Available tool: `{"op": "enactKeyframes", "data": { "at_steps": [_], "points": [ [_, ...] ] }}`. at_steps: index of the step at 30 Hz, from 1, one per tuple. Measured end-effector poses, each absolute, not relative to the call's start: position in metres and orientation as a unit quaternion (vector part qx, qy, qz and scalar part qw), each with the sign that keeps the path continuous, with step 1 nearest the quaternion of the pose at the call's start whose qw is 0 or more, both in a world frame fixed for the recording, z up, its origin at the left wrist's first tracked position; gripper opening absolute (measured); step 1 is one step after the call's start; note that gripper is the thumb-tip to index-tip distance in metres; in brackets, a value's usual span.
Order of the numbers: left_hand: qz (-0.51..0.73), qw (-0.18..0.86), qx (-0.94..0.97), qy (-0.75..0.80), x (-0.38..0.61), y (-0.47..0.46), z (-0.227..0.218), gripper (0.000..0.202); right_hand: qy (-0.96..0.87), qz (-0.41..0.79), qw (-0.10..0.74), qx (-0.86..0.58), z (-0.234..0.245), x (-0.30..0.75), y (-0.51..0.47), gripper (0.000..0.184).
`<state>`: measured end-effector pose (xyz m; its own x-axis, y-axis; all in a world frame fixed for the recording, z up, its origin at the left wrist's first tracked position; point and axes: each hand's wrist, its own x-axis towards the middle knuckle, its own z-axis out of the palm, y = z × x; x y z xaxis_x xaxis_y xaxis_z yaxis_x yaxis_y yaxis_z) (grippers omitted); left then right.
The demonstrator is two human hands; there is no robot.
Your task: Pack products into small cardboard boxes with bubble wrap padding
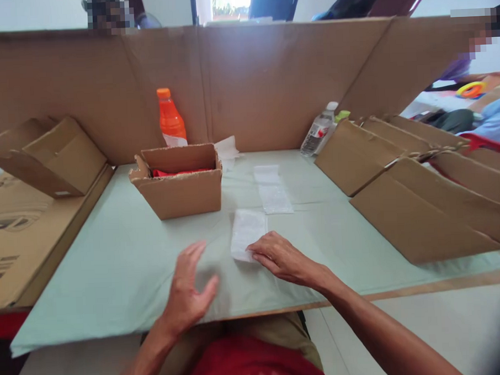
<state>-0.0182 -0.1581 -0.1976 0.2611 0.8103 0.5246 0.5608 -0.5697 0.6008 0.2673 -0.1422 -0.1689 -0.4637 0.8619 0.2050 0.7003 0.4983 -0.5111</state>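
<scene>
My right hand (278, 256) pinches the lower right corner of a small white bubble-wrap bag (247, 232), which lies flat on the pale green tablecloth. Fingers apart and a little blurred, my left hand (190, 289) hovers to the left of that bag and holds nothing. Just beyond the bag a second, longer strip of clear bubble wrap (273, 189) rests on the cloth. An open cardboard box (188, 193) with something red inside stands beyond my left hand.
Behind the open box stands an orange bottle (171, 116). A clear plastic bottle (319, 130) leans near the cardboard partition (270, 81). Several open cardboard boxes (433, 207) fill the right side; another box (66, 157) sits at left. Other people are partly visible past the partition.
</scene>
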Motion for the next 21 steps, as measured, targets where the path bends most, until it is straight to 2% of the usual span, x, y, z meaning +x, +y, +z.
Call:
{"op": "enactKeyframes", "data": {
  "at_steps": [2,4,6,7,10,13,17,21],
  "points": [
    [0.38,0.228,0.798,0.408,0.007,-0.171,-0.201,0.065,-0.831,0.275,0.205,-0.438,-0.166,0.262,-0.148,0.024],
    [0.349,0.309,0.773,0.429,0.025,-0.171,-0.207,0.064,-0.81,0.351,0.189,-0.43,-0.17,0.259,-0.15,0.028],
    [0.313,0.366,0.741,0.468,0.034,-0.163,-0.212,0.058,-0.786,0.359,0.209,-0.457,-0.178,0.26,-0.156,0.028],
    [0.298,0.379,0.73,0.485,0.037,-0.159,-0.214,0.057,-0.778,0.324,0.238,-0.482,-0.182,0.261,-0.16,0.028],
    [0.28,0.37,0.721,0.514,0.039,-0.149,-0.217,0.057,-0.762,0.138,0.337,-0.535,-0.192,0.263,-0.182,0.024],
    [0.273,0.358,0.723,0.524,0.04,-0.144,-0.219,0.058,-0.806,0.037,0.323,-0.495,-0.197,0.259,-0.205,0.021],
    [0.265,0.328,0.734,0.532,0.042,-0.145,-0.222,0.058,-0.858,0.006,0.232,-0.459,-0.206,0.246,-0.207,0.031],
    [0.339,0.242,0.778,0.471,0.036,-0.158,-0.219,0.054,-0.847,0.072,0.239,-0.469,-0.212,0.245,-0.194,0.029]
  ]
}}
